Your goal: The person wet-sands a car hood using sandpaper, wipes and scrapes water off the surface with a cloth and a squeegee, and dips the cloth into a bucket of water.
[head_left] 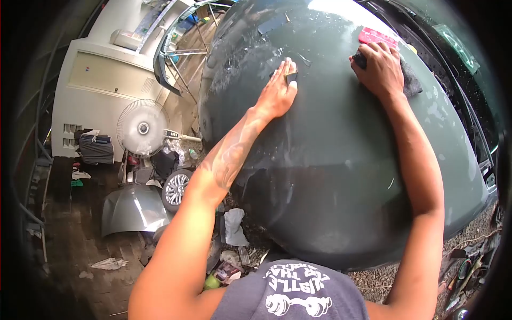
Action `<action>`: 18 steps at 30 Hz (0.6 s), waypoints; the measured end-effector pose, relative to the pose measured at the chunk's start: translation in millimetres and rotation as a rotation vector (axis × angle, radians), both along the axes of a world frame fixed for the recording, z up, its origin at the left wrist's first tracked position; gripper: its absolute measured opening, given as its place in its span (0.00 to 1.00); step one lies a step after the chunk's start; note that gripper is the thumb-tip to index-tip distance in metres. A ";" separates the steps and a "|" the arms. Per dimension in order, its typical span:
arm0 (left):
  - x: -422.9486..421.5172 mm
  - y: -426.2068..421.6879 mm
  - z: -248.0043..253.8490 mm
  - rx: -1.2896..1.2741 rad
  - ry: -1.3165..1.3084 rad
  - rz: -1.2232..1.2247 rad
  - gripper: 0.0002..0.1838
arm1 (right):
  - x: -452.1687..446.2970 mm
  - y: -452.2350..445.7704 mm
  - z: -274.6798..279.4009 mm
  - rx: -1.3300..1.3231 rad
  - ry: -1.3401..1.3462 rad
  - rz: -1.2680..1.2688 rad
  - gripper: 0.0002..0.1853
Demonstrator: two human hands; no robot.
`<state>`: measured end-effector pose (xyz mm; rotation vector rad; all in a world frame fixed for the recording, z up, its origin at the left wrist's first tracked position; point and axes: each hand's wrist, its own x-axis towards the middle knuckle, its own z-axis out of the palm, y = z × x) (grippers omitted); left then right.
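Observation:
A dark green-grey car hood (341, 138), wet and streaked with patches of pale residue, fills the middle of the view. My left hand (277, 90) presses on its surface, fingers together and stretched forward. Between thumb and fingers shows a small folded piece of sandpaper (291, 78), dark with a tan side. Farther right, my right hand (381, 69) is closed around a dark grey cloth (410, 82) that rests on the hood. Just beyond those fingers lies a flat pinkish-red pad (377, 36). A dark rectangular sheet (272, 24) lies near the hood's far left.
At left, a standing fan (143, 128) faces this way beside a pale cabinet (98, 74). A loose silver car panel (136, 209) and a wheel (176, 189) lie on the floor. A metal stand (186, 53) is behind the hood. Assorted clutter (469, 272) is at lower right.

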<state>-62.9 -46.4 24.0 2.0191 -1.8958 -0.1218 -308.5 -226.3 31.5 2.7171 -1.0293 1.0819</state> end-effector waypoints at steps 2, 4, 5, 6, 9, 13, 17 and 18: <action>-25.4 30.3 -8.5 -0.068 -0.005 0.010 0.33 | 0.3 -3.9 -1.9 -0.035 -0.057 0.024 0.15; -75.5 95.9 -6.7 -0.017 0.026 -0.020 0.34 | 1.5 -5.3 -2.1 -0.036 -0.076 0.022 0.15; -88.2 121.1 -9.0 0.022 0.079 -0.054 0.35 | 1.4 -3.3 0.3 -0.020 -0.048 0.020 0.16; -89.9 132.8 -10.7 0.064 0.130 -0.098 0.35 | 0.2 -2.1 1.0 -0.003 -0.021 0.009 0.16; -42.7 72.3 3.5 0.008 0.122 -0.136 0.32 | 0.4 -2.0 1.8 0.007 -0.010 0.004 0.16; 7.4 -4.4 -4.4 -0.070 -0.006 0.018 0.31 | -1.0 -1.9 1.8 -0.018 -0.003 0.007 0.16; -85.7 118.2 -6.0 0.022 0.137 -0.034 0.34 | 1.0 -3.8 -2.3 -0.012 -0.062 0.021 0.16; -88.8 128.1 -7.3 0.035 0.206 -0.055 0.33 | 0.1 -4.0 -2.2 -0.005 -0.067 0.008 0.16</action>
